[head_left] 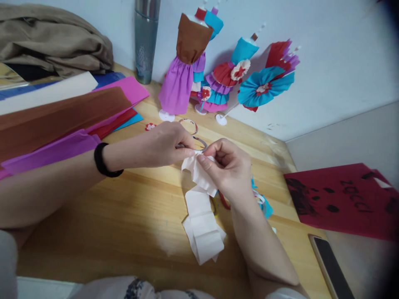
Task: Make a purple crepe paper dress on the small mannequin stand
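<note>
Between my two hands is a white crepe paper strip (204, 226), gathered into small folds at its upper end. My left hand (170, 143) pinches the gathered edge from the left, thumb and fingers pressed together. From the right, my right hand (229, 166) grips the same edge between thumb and forefinger. The rest of the strip hangs down and lies in loose folds on the wooden table (131, 232). Just behind my fingertips sits a grey ring-shaped item (201, 143), partly hidden by my hands.
Dress forms in crepe paper, one with a purple skirt (177, 85), stand along the wall beside a tumbler (146, 45). Coloured paper sheets (62, 112) lie at left. Blue scraps (266, 207) are behind my right wrist. A phone (330, 265) and red bag (339, 199) are at right.
</note>
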`<state>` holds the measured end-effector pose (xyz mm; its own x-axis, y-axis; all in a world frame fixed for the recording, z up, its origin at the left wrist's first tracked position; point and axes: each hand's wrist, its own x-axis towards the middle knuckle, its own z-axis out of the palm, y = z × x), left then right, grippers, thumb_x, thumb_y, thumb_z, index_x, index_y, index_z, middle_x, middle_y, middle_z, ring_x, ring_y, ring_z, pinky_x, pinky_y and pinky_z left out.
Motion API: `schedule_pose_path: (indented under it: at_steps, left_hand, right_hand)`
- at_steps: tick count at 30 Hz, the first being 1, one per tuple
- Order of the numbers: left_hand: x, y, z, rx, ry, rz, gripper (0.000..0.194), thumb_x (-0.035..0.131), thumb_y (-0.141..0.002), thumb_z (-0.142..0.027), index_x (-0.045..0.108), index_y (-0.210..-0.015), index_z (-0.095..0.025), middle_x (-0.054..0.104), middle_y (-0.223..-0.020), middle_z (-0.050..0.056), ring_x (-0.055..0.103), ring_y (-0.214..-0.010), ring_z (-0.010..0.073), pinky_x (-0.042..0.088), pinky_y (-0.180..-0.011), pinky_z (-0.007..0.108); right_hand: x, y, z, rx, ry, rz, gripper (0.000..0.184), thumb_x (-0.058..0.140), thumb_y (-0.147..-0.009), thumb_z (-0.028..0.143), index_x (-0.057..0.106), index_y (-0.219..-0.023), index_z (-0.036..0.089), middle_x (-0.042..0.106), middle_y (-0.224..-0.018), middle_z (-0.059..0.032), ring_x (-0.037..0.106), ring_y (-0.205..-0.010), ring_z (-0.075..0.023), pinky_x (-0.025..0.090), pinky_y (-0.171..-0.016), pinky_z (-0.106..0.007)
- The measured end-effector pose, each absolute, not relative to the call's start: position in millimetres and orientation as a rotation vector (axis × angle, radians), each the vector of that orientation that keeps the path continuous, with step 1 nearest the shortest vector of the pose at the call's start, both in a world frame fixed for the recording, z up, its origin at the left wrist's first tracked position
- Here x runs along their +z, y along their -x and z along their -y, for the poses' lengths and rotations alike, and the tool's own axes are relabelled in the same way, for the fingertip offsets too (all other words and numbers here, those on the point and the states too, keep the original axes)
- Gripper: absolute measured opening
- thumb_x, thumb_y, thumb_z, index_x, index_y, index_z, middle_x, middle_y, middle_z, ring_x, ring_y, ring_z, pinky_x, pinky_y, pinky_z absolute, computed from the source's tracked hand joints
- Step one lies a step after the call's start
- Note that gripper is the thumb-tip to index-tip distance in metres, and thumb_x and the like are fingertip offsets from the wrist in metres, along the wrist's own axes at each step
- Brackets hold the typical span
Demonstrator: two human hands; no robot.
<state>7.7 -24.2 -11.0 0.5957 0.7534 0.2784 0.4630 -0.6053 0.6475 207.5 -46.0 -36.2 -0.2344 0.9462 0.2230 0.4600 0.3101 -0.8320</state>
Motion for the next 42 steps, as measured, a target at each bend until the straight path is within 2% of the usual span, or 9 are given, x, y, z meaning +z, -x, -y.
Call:
schedule_pose_path:
  at_steps: [8,15,19,25,28,35,42]
  left_hand:
    - [-10,-8,26,0.637,-2.38,-0.984,0.029,0.053,-0.083,-0.013,0.053,-0.054,-0.014,0.042,-0.051,-0.004,0.034,-0.051,0.0077,0.022,-0.054,0.027]
    - [-9,-11,30,0.663,-2.474,-0.984,0.031,0.056,-0.076,-0.012,0.039,-0.051,-0.016,0.03,-0.049,-0.005,0.023,-0.051,0.0089,0.018,-0.053,0.03]
    - [-11,-11,29,0.649,-2.402,-1.026,0.029,0.056,-0.077,-0.014,0.048,-0.049,-0.015,0.037,-0.047,-0.004,0.024,-0.052,0.0079,0.019,-0.053,0.029]
    - [-10,-10,22,0.63,-2.11,-1.051,0.02,0.055,-0.075,-0.012,0.067,-0.059,-0.013,0.049,-0.046,-0.004,0.037,-0.046,0.0057,0.022,-0.046,0.022]
    - [-7,-9,20,0.63,-2.044,-1.064,0.021,0.055,-0.075,-0.011,0.07,-0.059,-0.012,0.049,-0.046,-0.004,0.035,-0.045,0.0053,0.021,-0.044,0.021]
    - [-9,-10,17,0.642,-2.092,-1.096,0.021,0.056,-0.075,-0.011,0.068,-0.057,-0.011,0.034,-0.045,-0.005,0.029,-0.045,0.0053,0.018,-0.044,0.022]
    - [-9,-10,18,0.633,-2.178,-1.087,0.021,0.056,-0.076,-0.009,0.068,-0.059,-0.009,0.042,-0.045,-0.005,0.031,-0.048,0.0055,0.02,-0.048,0.023]
  right_hand:
    - [-37,-208,46,0.793,1.286,1.853,0.019,0.07,-0.078,0.028,0.053,-0.071,0.022,0.048,-0.059,0.0036,0.039,-0.051,-0.0104,0.028,-0.047,-0.026]
    - [-38,-206,42,0.81,1.308,1.844,0.021,0.071,-0.073,0.028,0.052,-0.068,0.022,0.046,-0.056,0.0039,0.039,-0.051,-0.0105,0.027,-0.047,-0.025]
    - [-39,-204,41,0.783,1.293,1.857,0.023,0.073,-0.072,0.028,0.051,-0.066,0.022,0.047,-0.056,0.0041,0.038,-0.051,-0.0098,0.027,-0.047,-0.025]
    - [-38,-204,44,0.739,1.3,1.853,0.02,0.071,-0.076,0.029,0.053,-0.071,0.021,0.05,-0.059,0.0041,0.042,-0.052,-0.0097,0.031,-0.049,-0.025]
    - [-34,-207,44,0.779,1.311,1.845,0.016,0.067,-0.079,0.031,0.056,-0.073,0.021,0.053,-0.06,0.0027,0.044,-0.052,-0.0105,0.031,-0.048,-0.025]
    - [-33,-208,42,0.905,1.322,1.873,0.018,0.066,-0.079,0.032,0.057,-0.068,0.02,0.051,-0.056,0.0026,0.042,-0.048,-0.0099,0.027,-0.046,-0.026]
    - [-39,-205,44,0.997,1.255,1.792,0.014,0.066,-0.078,0.029,0.061,-0.072,0.018,0.055,-0.06,0.0022,0.043,-0.051,-0.0096,0.03,-0.048,-0.024]
